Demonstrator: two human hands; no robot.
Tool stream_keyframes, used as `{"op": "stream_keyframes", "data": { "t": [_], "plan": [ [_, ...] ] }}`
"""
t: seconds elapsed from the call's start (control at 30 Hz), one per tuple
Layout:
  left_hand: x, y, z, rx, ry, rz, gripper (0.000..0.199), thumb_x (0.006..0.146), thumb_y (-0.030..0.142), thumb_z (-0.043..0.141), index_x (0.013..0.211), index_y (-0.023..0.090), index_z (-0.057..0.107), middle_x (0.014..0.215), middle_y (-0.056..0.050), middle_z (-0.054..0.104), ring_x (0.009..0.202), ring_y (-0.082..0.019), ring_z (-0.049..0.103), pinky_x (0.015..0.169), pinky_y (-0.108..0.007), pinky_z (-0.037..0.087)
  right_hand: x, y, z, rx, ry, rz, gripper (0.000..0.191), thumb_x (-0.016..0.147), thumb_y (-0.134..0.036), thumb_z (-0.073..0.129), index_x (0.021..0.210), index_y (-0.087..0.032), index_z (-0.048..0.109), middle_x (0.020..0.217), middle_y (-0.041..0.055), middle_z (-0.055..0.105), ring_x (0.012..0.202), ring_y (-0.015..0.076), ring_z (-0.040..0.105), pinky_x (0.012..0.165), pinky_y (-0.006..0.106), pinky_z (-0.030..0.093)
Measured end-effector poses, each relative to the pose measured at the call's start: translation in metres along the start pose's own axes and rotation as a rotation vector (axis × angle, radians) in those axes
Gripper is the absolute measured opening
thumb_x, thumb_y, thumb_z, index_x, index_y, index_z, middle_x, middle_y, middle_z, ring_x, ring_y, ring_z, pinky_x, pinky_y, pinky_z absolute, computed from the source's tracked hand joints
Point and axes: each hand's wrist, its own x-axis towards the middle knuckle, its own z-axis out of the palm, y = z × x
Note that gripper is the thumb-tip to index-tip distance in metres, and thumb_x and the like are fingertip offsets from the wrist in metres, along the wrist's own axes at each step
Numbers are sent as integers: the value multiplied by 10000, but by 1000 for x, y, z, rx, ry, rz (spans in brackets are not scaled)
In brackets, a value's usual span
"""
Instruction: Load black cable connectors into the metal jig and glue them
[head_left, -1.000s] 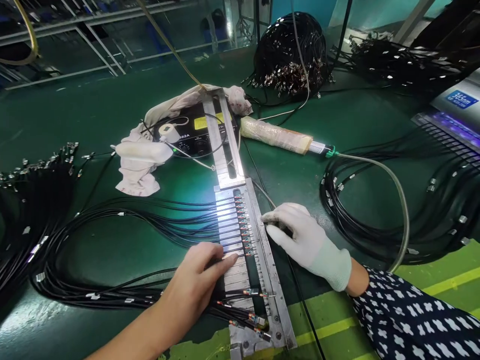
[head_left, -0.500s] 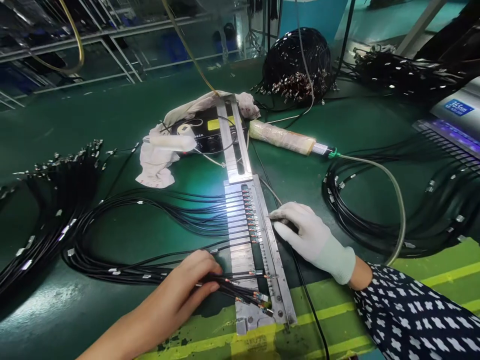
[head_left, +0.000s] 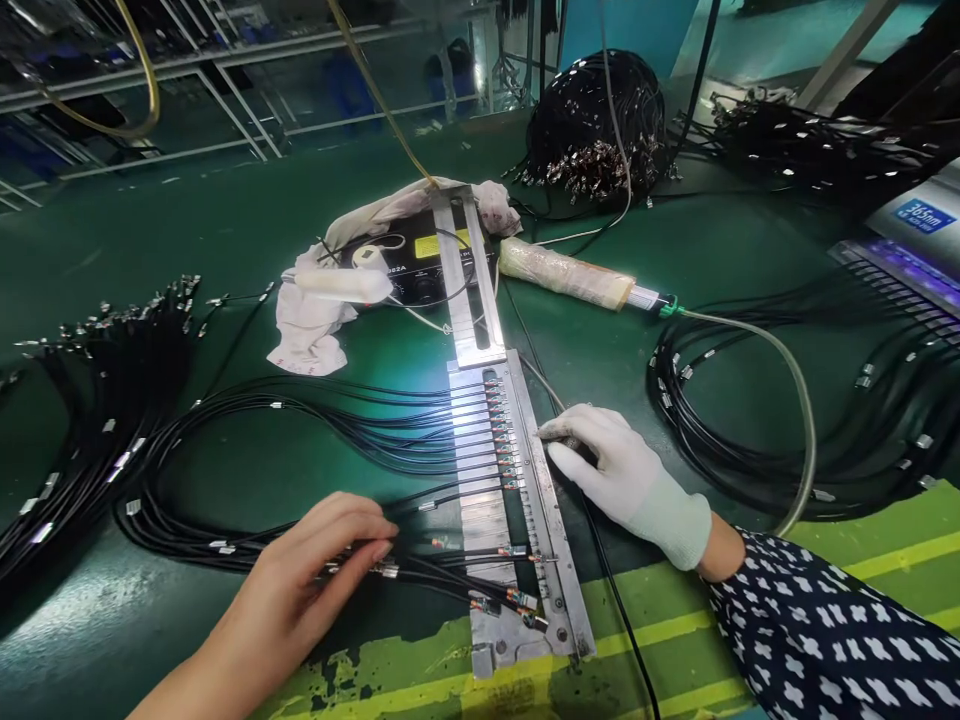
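A: Where do things stand on the metal jig (head_left: 484,525)?
B: Partway, I'd judge. Upper slots carry a close row of seated cables (head_left: 491,405), connector ends lined up over the long gap. Exact count too fine to read.
A: And what's not seated?
B: Loose cables (head_left: 439,577). Several connector ends lie across the jig's lower end, bunched and at angles. Lower slots have none seated in line that I can see.
A: Hands?
B: Left hand (head_left: 304,570) is bare, thumb and fingertips pinched on the loose cables, just left of the jig. Can't tell how many. Right hand (head_left: 630,485) is gloved, fingers curled, fingertips at the jig's right edge. Can't tell if it grips anything.
A: Any containers?
B: No open bin or tray in sight. There's a wrapped tube (head_left: 562,275) with a clear hose (head_left: 789,355) off its green-tied end; contents hidden. White tube (head_left: 341,285) lies on a cloth (head_left: 307,335) beside a black control box (head_left: 429,288); can't see inside it either.
A: Far right?
B: Lamp unit (head_left: 927,215) marked 365nm, purple glow, more cables laid side by side under its edge.
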Motion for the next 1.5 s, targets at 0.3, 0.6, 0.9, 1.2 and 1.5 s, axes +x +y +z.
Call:
{"op": "stream_keyframes", "data": {
  "t": [0.3,0.6,0.9,1.2,1.5],
  "plan": [
    [44,17,44,110,-103,165,235,968,102,423,1159,193,525,968,-51,545,856,-148,513,731,-262,447,0,-1,-1,0,-4,-9,156,920,-157,562,1016,-251,642,981,-10,658,968,184,579,915,371,397],
    [42,9,39,243,-85,305,356,919,11,411,1236,131,521,974,-80,487,822,-158,458,677,-268,415,3,-3,-3,13,-35,16,151,916,-155,568,1009,-250,641,965,-12,657,964,179,584,923,371,383],
    [44,8,41,192,-119,336,364,920,7,414,1253,93,532,1038,-102,479,895,-180,437,753,-288,415,4,-2,-4,14,-32,8,141,925,-168,561,1014,-247,638,948,-16,650,953,168,579,909,358,375],
    [19,4,58,362,-22,250,502,950,54,318,1423,187,420,1020,-84,536,843,-191,455,694,-305,364,6,2,-2,2,-28,16,131,926,-186,559,996,-260,642,950,-19,663,942,183,586,903,376,383],
    [5,32,41,-138,-251,-125,139,997,238,393,1038,240,526,952,-20,567,878,-155,538,751,-250,436,-20,-13,-1,34,-58,-72,105,949,-200,538,994,-241,624,902,-16,647,931,171,561,990,378,372]
  ]
}}
